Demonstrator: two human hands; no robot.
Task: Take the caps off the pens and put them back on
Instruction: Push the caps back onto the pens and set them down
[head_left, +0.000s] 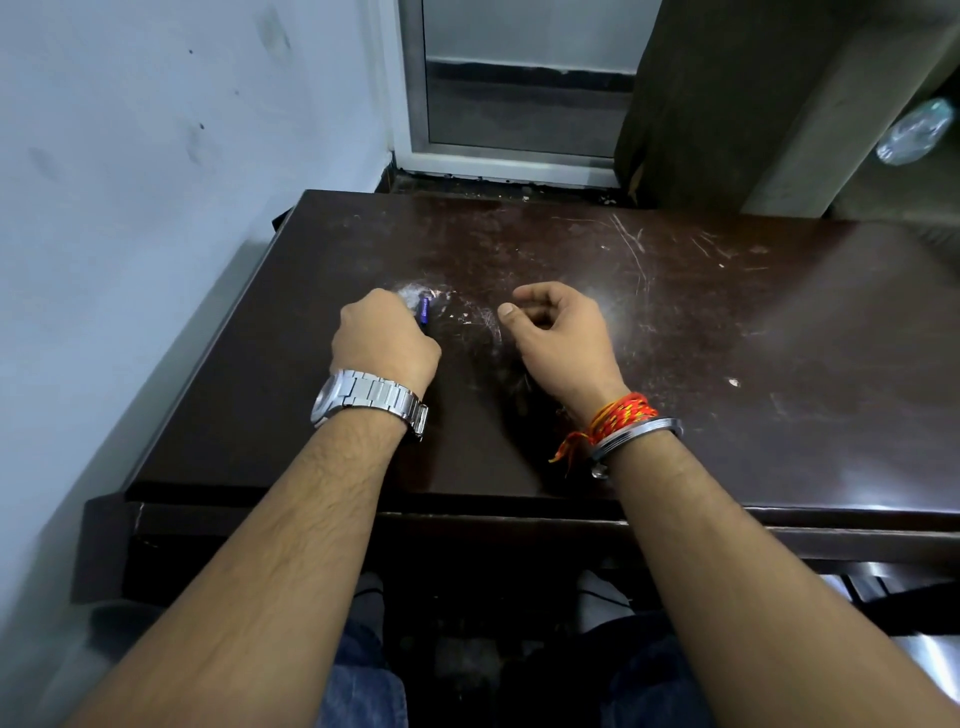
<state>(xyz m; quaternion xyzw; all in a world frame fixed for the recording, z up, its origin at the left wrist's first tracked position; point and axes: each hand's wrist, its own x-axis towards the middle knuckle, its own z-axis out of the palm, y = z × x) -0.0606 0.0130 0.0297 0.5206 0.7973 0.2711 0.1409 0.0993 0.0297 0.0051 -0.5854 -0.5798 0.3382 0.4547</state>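
Observation:
My left hand (382, 338) is closed over a blue pen (424, 310) on the dark brown desk (727, 338); only a short blue stretch of the pen shows past my knuckles, the rest is hidden in my fist. I cannot tell whether its cap is on. My right hand (558, 325) hovers a hand's width to the right, fingers curled loosely with thumb and forefinger apart and nothing visible between them. A steel watch sits on my left wrist, red thread and a metal bangle on my right.
The desk top is scratched and smudged, with its left edge close to a white wall (130, 182). A metal-framed door (519, 104) stands behind the desk. A plastic bottle (917, 132) lies at the far right. My knees are under the desk's front edge.

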